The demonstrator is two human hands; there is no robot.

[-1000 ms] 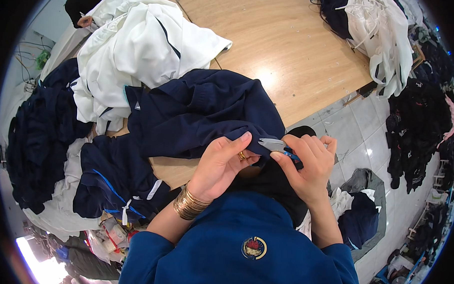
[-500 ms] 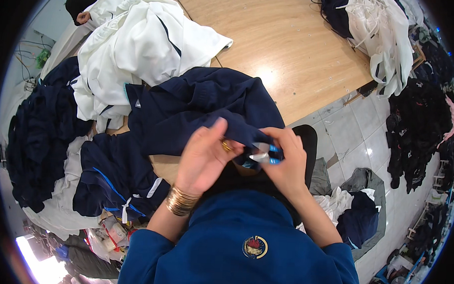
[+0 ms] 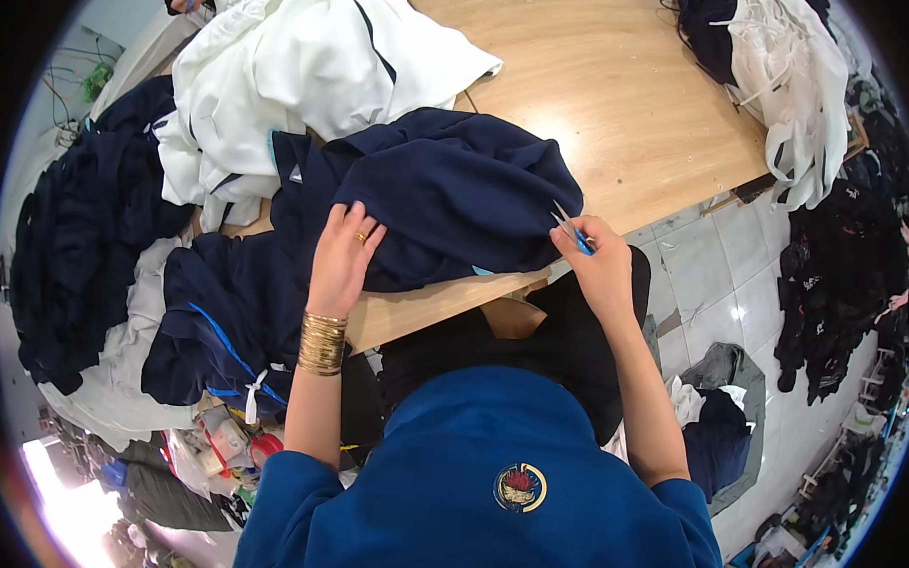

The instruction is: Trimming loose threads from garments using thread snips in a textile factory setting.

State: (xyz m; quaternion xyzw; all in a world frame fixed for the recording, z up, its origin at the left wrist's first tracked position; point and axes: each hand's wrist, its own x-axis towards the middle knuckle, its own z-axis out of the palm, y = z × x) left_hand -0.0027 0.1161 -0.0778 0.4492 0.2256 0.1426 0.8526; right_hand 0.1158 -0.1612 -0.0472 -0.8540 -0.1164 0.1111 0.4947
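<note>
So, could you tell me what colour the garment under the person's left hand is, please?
Dark navy blue: the garment lies under the left hand, seen clearly in the head view.

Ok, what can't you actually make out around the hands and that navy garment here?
Head view:
- Thread snips: handle buried in the right hand, only the tips show.
- Navy garment: type unclear, bunched; left hand covers part.
- White garments: cut off at the top edge.

white garments (image 3: 312, 69), wooden table (image 3: 621, 100), tiled floor (image 3: 714, 303)
</note>
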